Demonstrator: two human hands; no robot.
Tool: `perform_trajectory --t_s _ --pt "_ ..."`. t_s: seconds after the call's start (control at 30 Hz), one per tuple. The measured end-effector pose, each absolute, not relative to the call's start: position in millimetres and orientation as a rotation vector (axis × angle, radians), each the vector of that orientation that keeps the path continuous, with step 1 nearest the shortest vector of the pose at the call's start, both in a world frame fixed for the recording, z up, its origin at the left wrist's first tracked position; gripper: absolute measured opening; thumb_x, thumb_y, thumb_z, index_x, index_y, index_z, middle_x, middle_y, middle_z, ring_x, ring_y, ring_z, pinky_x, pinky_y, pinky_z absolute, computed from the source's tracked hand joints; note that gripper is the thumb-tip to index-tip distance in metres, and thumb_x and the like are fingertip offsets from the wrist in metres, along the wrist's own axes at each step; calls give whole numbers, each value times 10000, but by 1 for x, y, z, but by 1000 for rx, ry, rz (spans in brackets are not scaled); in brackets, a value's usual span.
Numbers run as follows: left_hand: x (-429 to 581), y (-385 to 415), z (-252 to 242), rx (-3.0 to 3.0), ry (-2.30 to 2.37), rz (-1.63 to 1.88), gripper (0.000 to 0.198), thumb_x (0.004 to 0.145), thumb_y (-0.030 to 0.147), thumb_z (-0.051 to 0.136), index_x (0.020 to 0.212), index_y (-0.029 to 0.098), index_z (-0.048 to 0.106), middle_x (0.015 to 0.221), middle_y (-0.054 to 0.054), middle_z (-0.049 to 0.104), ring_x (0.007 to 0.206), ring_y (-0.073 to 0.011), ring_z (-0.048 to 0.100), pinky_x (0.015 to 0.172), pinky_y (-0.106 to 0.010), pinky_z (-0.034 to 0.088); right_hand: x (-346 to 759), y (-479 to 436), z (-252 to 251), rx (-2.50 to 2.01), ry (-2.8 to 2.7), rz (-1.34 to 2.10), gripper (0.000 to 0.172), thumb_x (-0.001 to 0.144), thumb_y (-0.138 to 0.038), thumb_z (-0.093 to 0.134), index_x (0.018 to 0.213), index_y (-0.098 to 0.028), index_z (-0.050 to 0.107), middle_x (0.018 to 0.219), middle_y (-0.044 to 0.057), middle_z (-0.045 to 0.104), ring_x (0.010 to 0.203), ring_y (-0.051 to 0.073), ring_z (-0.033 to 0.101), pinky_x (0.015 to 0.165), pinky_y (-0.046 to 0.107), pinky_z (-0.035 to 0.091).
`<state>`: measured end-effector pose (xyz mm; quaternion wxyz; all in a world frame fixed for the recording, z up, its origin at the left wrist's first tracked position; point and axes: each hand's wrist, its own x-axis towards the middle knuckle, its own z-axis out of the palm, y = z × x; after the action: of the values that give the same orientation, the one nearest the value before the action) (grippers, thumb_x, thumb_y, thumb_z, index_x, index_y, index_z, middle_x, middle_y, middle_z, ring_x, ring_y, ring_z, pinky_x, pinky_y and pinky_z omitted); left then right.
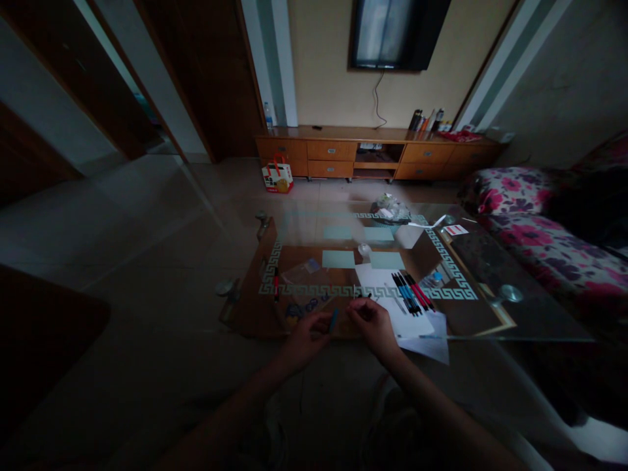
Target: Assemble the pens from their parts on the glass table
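Small blue piece — in left hand

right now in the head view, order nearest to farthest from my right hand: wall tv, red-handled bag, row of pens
1. Row of pens: on white paper, right of the right hand.
2. Red-handled bag: floor, left.
3. Wall TV: above the cabinet.

A home living room is indicated by the furnishings: a flat television is mounted on the wall above a long wooden cabinet, a sofa is covered in flowered fabric, and a low glass counter is set beside it on the tiled floor.
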<state>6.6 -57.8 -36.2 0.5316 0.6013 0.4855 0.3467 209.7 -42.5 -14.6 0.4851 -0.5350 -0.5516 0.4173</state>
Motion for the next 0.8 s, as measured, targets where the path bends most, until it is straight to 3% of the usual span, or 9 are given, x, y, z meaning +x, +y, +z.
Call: perform_trajectory --t_s 0.2,0.8 --pt "7 -61 -28 1542 1177 836 499 747 105 633 1234 205 595 1136 -72 631 922 -173 627 803 -328 556 210 -44 -13 -1298 -1386 1023 210 834 -381 647 894 -182 679 834 52 702 740 181 636 663 280 510" --pt "8 -61 -19 1582 1120 804 451 733 62 607 1161 198 632 1081 -60 642 900 -169 622 791 -310 545 208 -44 -18 -1288 -1443 1051 188 809 -346 678 900 -185 711 841 52 726 743 177 655 663 278 518"
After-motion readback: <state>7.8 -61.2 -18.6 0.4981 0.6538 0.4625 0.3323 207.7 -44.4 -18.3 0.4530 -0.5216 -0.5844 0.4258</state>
